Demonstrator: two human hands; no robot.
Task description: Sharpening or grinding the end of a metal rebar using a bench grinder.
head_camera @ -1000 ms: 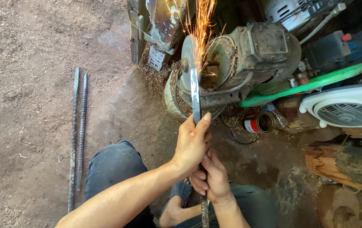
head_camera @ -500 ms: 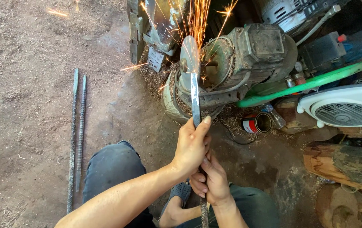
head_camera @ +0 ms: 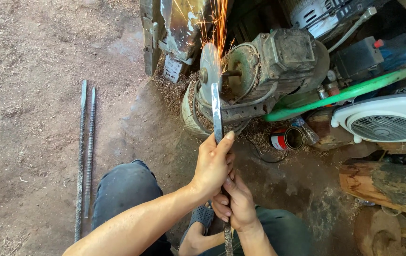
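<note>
I hold the bar (head_camera: 217, 114) flat against the wheel (head_camera: 207, 71), sparks flying upward. My left hand (head_camera: 214, 166) wraps it near the front; my right hand (head_camera: 235, 206) clamps it behind. I judge light, steady pressure and a constant angle work best here.

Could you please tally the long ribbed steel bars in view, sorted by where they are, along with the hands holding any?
Ribbed steel bars lying on the dirt floor: 2
Ribbed steel bar pressed to the spinning grinding wheel: 1
Hands gripping that bar: 2, left hand, right hand
Total: 3 bars, 2 hands
</note>
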